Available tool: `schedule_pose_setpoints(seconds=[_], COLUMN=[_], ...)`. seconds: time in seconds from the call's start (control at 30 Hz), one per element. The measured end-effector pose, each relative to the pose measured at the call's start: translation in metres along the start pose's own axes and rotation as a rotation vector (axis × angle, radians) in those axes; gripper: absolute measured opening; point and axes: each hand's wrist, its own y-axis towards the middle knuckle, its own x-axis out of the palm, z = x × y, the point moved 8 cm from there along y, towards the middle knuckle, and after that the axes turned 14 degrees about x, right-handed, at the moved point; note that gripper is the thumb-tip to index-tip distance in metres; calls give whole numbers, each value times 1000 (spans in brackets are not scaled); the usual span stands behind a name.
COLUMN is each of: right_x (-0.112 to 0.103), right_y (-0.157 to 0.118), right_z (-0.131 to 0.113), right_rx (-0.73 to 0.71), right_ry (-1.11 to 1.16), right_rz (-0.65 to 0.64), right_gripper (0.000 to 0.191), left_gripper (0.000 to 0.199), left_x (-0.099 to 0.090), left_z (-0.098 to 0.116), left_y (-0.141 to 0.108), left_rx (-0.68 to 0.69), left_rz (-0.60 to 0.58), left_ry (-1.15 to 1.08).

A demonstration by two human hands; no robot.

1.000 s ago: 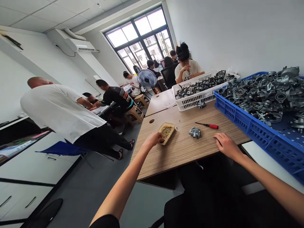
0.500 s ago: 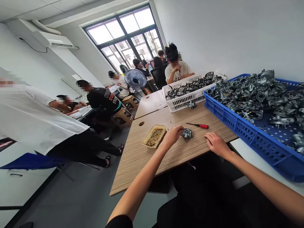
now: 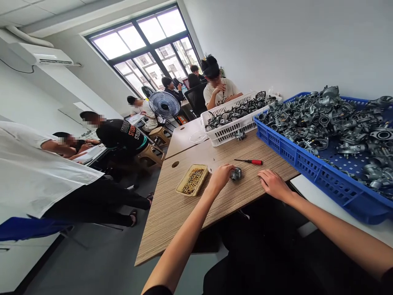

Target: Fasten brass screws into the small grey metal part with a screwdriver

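**Left hand on a carburetor at mid-desk, right hand resting flat**

From your head camera, you are at a wood-grain desk (image 3: 184,205) that runs away from you toward the window (image 3: 144,45). Its near edge cuts slantwise just below your wrists, and its left edge drops to open grey floor. Your left hand (image 3: 221,177) is curled around the near side of a small grey carburetor (image 3: 236,173) standing on the desktop about mid-width; the fingers wrap it loosely, touching it. Your right hand (image 3: 272,184) lies palm down on the wood just right of the carburetor, fingers spread and relaxed, gripping nothing. A red-handled screwdriver (image 3: 250,162) lies just beyond both hands. To the left of your left hand sits a tan tray of brass screws (image 3: 192,180), near the desk's cable hole (image 3: 175,164).

On your right, a blue crate (image 3: 307,166) heaped with grey castings overhangs the desk and a white surface beside it, closing off that side. Beyond it a white basket (image 3: 229,130) of the same parts blocks the far end, with one loose casting (image 3: 238,134) in front of it.

Bare wood lies open between tray and near edge. Across the aisle, seated people work at other desks, a person in a white shirt (image 3: 37,172) leans in close on the left, and a floor fan (image 3: 164,104) stands by the window.
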Motion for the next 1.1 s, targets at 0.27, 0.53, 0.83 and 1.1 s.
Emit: schedule_pose_setpoints(seconds=[0.27, 0.53, 0.83, 1.1], right_x=[-2, -1, -2, 1], right_y=[0, -1, -1, -1], right_z=[-1, -1, -1, 1], right_rx=[1, 4, 5, 20], right_ry=[7, 0, -2, -17], right_rz=[-6, -2, -10, -18], right_gripper=[30, 29, 28, 28], left_gripper=[31, 31, 26, 10], left_x=[2, 0, 7, 1], left_z=[2, 1, 5, 5], left_y=[-4, -4, -11, -14], left_rx=[15, -6, 16, 33], left_rz=[59, 78, 133, 208], left_ry=[-34, -14, -94, -112])
